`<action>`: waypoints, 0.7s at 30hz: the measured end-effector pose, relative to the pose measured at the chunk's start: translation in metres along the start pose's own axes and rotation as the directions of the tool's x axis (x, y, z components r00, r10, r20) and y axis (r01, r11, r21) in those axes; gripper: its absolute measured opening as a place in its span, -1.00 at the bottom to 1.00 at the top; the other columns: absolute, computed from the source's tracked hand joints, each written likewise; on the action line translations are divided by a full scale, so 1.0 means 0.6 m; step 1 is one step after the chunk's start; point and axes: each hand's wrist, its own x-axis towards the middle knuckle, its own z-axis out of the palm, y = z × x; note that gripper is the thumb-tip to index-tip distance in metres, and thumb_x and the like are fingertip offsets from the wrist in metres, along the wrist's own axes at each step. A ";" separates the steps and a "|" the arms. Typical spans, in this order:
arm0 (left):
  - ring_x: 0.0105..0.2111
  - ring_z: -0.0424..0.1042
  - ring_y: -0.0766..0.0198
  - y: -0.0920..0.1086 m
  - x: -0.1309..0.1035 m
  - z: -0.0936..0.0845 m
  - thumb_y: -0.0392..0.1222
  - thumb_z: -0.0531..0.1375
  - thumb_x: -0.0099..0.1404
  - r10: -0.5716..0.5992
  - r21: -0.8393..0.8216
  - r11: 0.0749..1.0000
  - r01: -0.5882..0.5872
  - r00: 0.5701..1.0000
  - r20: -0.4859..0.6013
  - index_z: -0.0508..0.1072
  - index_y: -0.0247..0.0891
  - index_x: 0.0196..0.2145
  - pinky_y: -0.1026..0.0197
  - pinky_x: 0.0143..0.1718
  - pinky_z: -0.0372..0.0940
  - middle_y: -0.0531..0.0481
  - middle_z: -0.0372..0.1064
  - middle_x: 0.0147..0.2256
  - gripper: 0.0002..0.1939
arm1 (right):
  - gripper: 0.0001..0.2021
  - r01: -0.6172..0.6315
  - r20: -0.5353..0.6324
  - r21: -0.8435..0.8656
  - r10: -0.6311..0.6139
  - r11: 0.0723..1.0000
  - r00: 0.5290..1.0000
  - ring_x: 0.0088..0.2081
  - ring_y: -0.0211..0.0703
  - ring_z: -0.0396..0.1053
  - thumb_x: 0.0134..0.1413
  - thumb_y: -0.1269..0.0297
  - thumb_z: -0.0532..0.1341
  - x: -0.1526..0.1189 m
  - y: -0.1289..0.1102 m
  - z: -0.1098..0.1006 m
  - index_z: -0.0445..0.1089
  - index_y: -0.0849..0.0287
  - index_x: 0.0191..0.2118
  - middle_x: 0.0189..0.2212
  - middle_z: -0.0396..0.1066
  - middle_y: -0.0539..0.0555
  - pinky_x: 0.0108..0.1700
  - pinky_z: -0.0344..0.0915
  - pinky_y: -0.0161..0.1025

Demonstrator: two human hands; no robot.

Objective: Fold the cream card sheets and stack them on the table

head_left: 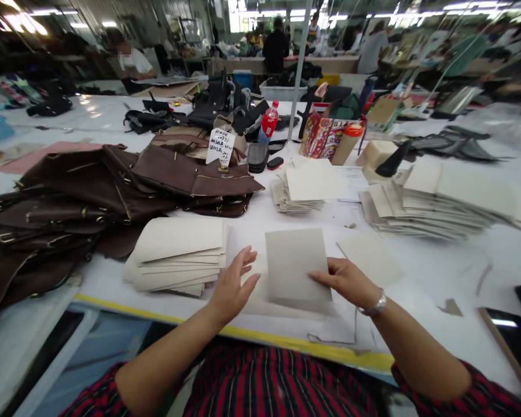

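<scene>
Square grey sheet [296, 260], one, pinched at its right edge between the thumb and fingers of your right hand [345, 281], a silver watch on that wrist. Your left hand [237, 286], one, empty and open, fingers apart, between the sheet and a stack of pale pieces [180, 252] (their left ends look rounded). Beneath all, a white table [421, 289] with a yellow strip along its near edge. Beyond the sheet, a smaller pile of cream pieces [312, 182]; farther right, a larger fanned pile [443, 202]. To your left, brown leather bags [99, 191], heaped, a handwritten tag [220, 147] on top. Behind them, a red-labelled bottle [269, 123], upright. At far right, a dark phone [510, 339], lying flat.
</scene>
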 end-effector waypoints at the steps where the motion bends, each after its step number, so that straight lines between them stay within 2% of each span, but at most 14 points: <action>1: -0.06 0.26 0.18 -0.019 -0.029 -0.001 -0.29 0.05 0.20 0.098 0.154 0.984 -0.095 0.995 -0.015 0.15 -0.21 0.03 0.04 -0.04 0.18 -0.14 0.25 -0.06 -0.58 | -0.63 0.003 -0.046 -0.018 -0.004 1.000 0.999 -0.22 -0.03 0.36 -0.09 0.05 0.17 -0.011 0.016 0.007 0.38 0.25 -0.23 -0.25 0.43 0.12 -0.19 0.32 -0.12; 3: -0.10 0.26 0.20 -0.051 -0.076 -0.006 -0.36 0.00 0.20 0.256 0.372 0.889 -0.267 0.963 0.078 0.30 -0.21 -0.10 0.03 -0.03 0.17 -0.10 0.30 -0.12 -0.69 | -0.62 0.011 -0.090 -0.052 -0.015 0.999 0.996 -0.18 0.00 0.34 -0.07 0.06 0.15 -0.030 0.040 0.015 0.35 0.23 -0.17 -0.20 0.40 0.13 -0.15 0.31 -0.09; 4: -0.10 0.26 0.20 -0.065 -0.094 -0.009 -0.39 -0.03 0.20 0.296 0.431 0.840 -0.328 0.944 0.143 0.33 -0.21 -0.13 0.03 -0.04 0.18 -0.09 0.32 -0.15 -0.69 | -0.61 0.011 -0.095 -0.071 -0.018 0.997 0.995 -0.16 0.00 0.33 -0.06 0.07 0.15 -0.037 0.048 0.018 0.34 0.23 -0.15 -0.18 0.39 0.13 -0.13 0.30 -0.08; 7: -0.08 0.24 0.20 -0.097 -0.123 -0.021 -0.45 -0.08 0.19 0.294 0.522 0.752 -0.402 0.914 0.280 0.32 -0.26 -0.11 0.02 -0.02 0.16 -0.11 0.31 -0.13 -0.64 | -0.65 -0.025 -0.108 -0.188 0.004 0.982 0.994 -0.19 -0.01 0.34 -0.03 0.09 0.13 -0.052 0.058 0.022 0.33 0.20 -0.15 -0.20 0.40 0.12 -0.16 0.31 -0.10; 9: -0.07 0.23 0.22 -0.110 -0.127 -0.028 -0.45 -0.09 0.19 0.274 0.528 0.737 -0.422 0.901 0.337 0.31 -0.29 -0.09 0.04 0.00 0.16 -0.11 0.31 -0.12 -0.63 | -0.68 -0.059 -0.158 -0.291 0.012 0.955 0.987 -0.25 -0.01 0.36 -0.03 0.08 0.13 -0.057 0.054 0.028 0.36 0.17 -0.20 -0.27 0.43 0.10 -0.22 0.33 -0.12; 11: -0.06 0.22 0.24 -0.117 -0.126 -0.035 -0.44 -0.10 0.20 0.260 0.509 0.741 -0.438 0.886 0.384 0.30 -0.30 -0.09 0.07 0.01 0.16 -0.11 0.29 -0.10 -0.63 | -0.69 -0.060 -0.205 -0.309 -0.005 0.949 0.979 -0.26 0.00 0.37 -0.03 0.06 0.12 -0.057 0.043 0.040 0.37 0.15 -0.23 -0.29 0.44 0.10 -0.25 0.34 -0.14; 13: -0.04 0.20 0.25 -0.119 -0.125 -0.042 -0.44 -0.10 0.19 0.253 0.494 0.742 -0.454 0.871 0.420 0.28 -0.30 -0.07 0.07 0.03 0.15 -0.11 0.27 -0.07 -0.62 | -0.68 -0.022 -0.186 -0.216 -0.019 0.976 0.982 -0.22 -0.01 0.36 -0.03 0.06 0.12 -0.049 0.032 0.058 0.37 0.15 -0.21 -0.24 0.43 0.09 -0.23 0.34 -0.17; 16: 0.01 0.16 0.24 -0.120 -0.128 -0.048 -0.43 -0.09 0.19 0.275 0.480 0.722 -0.499 0.843 0.463 0.26 -0.33 -0.04 0.07 0.06 0.11 -0.13 0.25 -0.05 -0.62 | -0.65 0.003 -0.089 -0.025 -0.005 1.000 0.996 -0.21 -0.02 0.37 -0.04 0.05 0.14 -0.021 0.032 0.094 0.38 0.19 -0.21 -0.22 0.43 0.09 -0.20 0.33 -0.17; 21: 0.04 0.12 0.20 -0.127 -0.133 -0.052 -0.43 -0.07 0.20 0.310 0.480 0.678 -0.557 0.808 0.501 0.23 -0.34 -0.02 0.04 0.08 0.07 -0.15 0.24 -0.04 -0.62 | -0.63 -0.044 -0.052 0.117 0.051 0.992 0.997 -0.24 -0.04 0.38 -0.09 0.05 0.18 0.024 0.081 0.131 0.37 0.24 -0.23 -0.25 0.44 0.10 -0.20 0.34 -0.15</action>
